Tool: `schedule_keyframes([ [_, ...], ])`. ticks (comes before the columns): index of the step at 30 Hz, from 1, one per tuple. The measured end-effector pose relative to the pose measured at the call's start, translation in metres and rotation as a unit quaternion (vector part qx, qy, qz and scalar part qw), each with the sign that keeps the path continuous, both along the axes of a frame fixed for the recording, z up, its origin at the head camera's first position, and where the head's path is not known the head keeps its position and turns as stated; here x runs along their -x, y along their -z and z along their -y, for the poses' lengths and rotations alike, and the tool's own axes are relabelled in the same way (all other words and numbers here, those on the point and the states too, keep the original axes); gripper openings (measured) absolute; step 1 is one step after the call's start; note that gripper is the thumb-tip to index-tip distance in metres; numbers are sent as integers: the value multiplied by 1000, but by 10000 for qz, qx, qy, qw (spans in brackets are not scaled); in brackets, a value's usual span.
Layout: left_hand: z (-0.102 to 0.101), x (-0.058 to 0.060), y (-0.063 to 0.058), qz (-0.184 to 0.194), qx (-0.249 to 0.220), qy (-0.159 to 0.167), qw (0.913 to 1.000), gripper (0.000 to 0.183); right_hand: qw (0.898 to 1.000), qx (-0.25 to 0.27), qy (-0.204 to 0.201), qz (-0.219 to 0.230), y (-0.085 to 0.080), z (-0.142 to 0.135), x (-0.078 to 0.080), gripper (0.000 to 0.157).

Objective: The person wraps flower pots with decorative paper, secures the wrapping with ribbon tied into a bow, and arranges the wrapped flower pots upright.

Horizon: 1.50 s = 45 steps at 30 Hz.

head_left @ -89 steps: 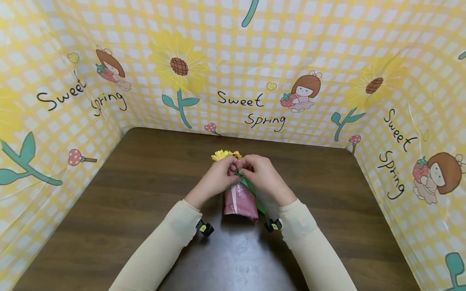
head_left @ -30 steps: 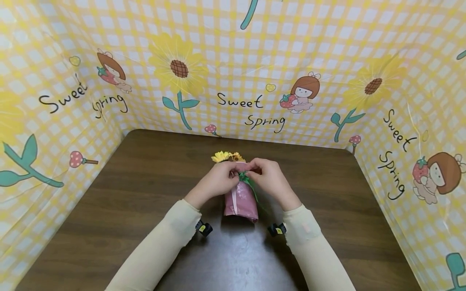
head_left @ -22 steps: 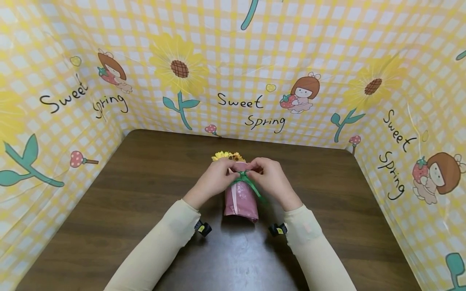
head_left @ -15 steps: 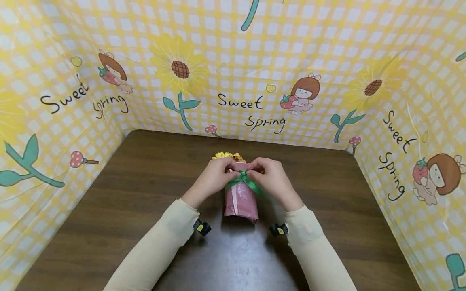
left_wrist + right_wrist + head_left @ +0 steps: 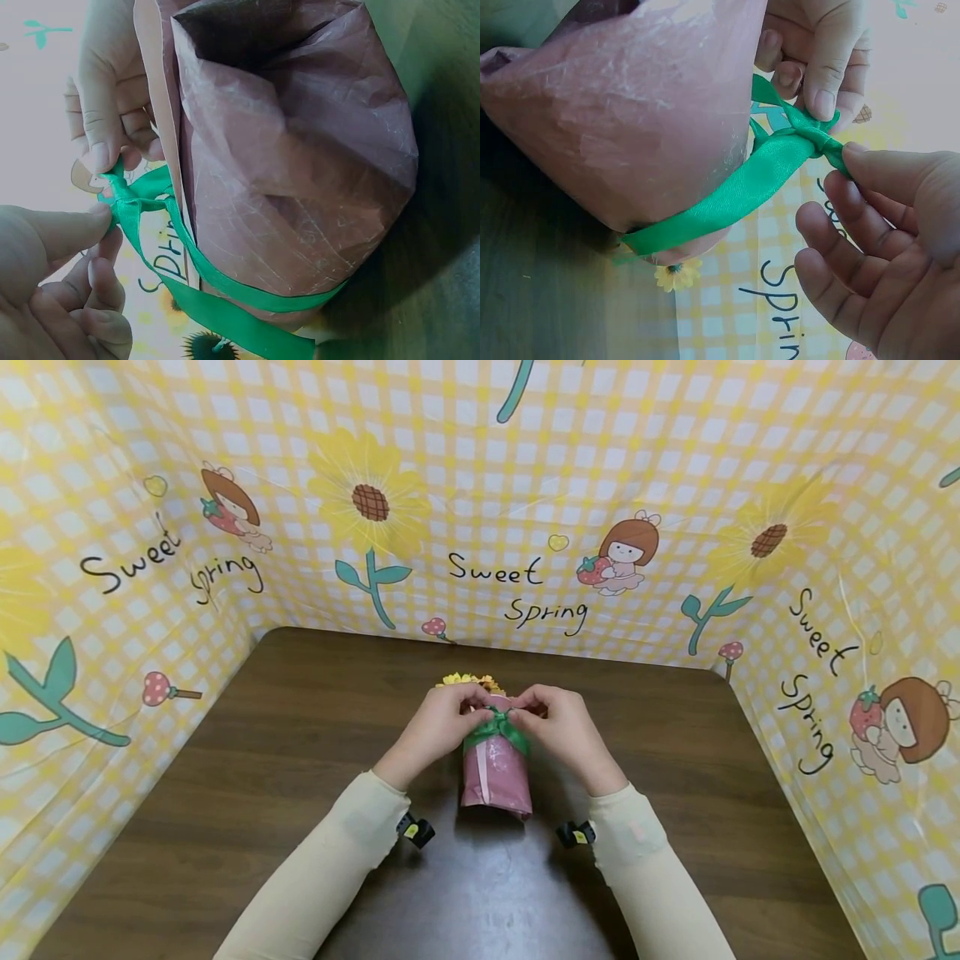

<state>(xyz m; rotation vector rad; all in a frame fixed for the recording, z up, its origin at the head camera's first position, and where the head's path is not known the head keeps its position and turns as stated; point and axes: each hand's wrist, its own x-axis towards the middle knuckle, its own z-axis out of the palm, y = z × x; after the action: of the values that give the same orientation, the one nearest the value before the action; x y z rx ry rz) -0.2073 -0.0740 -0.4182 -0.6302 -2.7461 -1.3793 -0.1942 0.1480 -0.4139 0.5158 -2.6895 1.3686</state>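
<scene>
A bouquet wrapped in pink paper (image 5: pixel 502 777) lies on the table, its yellow and orange flowers (image 5: pixel 459 680) facing the back wall. Around the wrapping runs a green satin ribbon (image 5: pixel 727 199), knotted at the front. My left hand (image 5: pixel 442 722) pinches the ribbon at the knot (image 5: pixel 127 202) between thumb and fingertip. From the other side my right hand (image 5: pixel 553 720) pinches a short piece of ribbon, its thumb on top, as the right wrist view shows; its other fingers curl loosely. The flower stems are hidden inside the paper.
The dark wooden table (image 5: pixel 300 760) is enclosed on three sides by a yellow checked cloth (image 5: pixel 480 485) with printed sunflowers and lettering. Small black cameras sit at both wrists, the left one (image 5: pixel 416 831) and the right one (image 5: pixel 576 833).
The hands have drawn slightly apart. The ribbon's hanging tail at the right has been pulled up, and the green band now lies flat across the pink paper with a knot in front.
</scene>
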Motion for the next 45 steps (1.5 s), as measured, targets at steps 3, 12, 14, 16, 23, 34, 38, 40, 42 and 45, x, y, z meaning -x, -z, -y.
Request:
schedule_keyframes([
  [3,1,-1,0,-84,18,-30,10000,5,10000,21,35,-31,1,-2,0,5],
  [12,3,-4,-1,-58,-133,-251,9996,5,9998,-87,139,-109,3,-4,1,9],
  [14,4,-4,-1,-61,-175,-279,9994,6,9998,-103,165,-96,3,-4,1,9],
  [16,4,-4,-1,-52,-212,-285,9994,6,9997,-137,183,-75,3,-5,0,9],
  [23,6,-4,1,-35,-272,-278,9992,6,9996,-177,218,-34,4,-7,-1,8],
  [34,11,-6,1,146,-338,-264,9990,5,9992,-279,271,-55,9,-8,1,9],
  [38,13,-7,1,156,-333,-248,9990,6,9990,-335,288,-48,10,-9,1,9],
  [40,15,-8,1,165,-351,-228,9990,6,9989,-364,294,-45,10,-10,0,9],
  [42,16,-8,2,169,-377,-209,9989,5,9989,-367,293,-33,10,-10,0,9],
  [45,17,-7,2,182,-411,-202,9988,5,9990,-345,283,-19,10,-10,0,9],
])
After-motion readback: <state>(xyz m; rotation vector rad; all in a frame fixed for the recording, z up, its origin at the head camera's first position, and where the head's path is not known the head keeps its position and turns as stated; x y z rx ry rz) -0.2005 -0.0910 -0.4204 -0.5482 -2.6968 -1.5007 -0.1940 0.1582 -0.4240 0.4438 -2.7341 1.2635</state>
